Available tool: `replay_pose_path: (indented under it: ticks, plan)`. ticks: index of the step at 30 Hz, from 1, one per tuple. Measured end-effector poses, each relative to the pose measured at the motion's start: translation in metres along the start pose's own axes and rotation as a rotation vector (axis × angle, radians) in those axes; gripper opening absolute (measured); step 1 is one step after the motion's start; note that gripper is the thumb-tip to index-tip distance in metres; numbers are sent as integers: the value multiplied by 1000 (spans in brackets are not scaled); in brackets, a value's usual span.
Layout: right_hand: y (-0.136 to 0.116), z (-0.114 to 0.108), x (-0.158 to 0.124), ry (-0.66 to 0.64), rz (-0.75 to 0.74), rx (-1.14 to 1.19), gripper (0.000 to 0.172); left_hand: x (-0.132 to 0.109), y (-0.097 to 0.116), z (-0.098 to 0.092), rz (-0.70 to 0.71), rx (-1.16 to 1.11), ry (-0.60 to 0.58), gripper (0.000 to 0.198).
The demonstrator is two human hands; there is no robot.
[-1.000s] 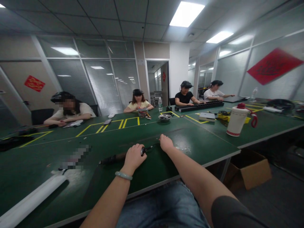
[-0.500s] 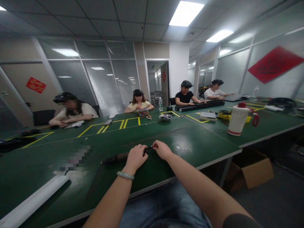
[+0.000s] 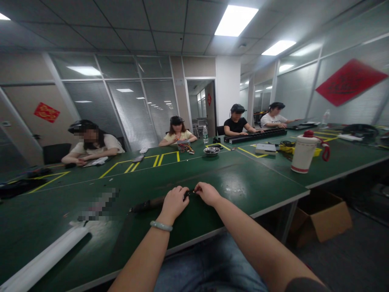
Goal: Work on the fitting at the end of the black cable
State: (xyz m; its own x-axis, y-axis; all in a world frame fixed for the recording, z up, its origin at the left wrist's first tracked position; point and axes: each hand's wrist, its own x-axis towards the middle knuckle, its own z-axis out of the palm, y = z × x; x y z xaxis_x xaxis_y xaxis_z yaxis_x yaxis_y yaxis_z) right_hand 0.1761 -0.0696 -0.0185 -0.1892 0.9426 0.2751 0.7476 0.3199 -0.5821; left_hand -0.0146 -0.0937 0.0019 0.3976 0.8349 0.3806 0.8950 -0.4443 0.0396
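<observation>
My left hand [image 3: 174, 201], with a pale green bangle at the wrist, is closed over the right end of a long dark tool [image 3: 146, 205] that lies on the green table [image 3: 243, 178]. Its dark handle reaches out to the left of that hand. My right hand [image 3: 208, 192] sits right beside the left one, its fingers pinched at a small dark tip or wire at the tool's end. What the pinch holds is too small to name.
A white jug with a red lid [image 3: 302, 154] stands at the right. A metal bowl [image 3: 211, 151] sits mid-table. A white strip [image 3: 42, 257] lies at the near left. A cardboard box [image 3: 326, 217] is on the floor. Several people sit across the table.
My right hand came back from a spot farther out on the table and closed in beside my left hand at the tool's end. The left hand stayed put.
</observation>
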Motion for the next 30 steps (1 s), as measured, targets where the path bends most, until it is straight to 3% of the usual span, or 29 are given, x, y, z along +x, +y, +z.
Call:
replay_pose_path:
  ticks: [22,30]
  plan:
    - [8,2,2,-13,-99,-17,16,-1,1,-1,-23,-4,7,24]
    - [3,-2,-1,-85,-153,38,14,-2,0,-2,-79,-19,100,19]
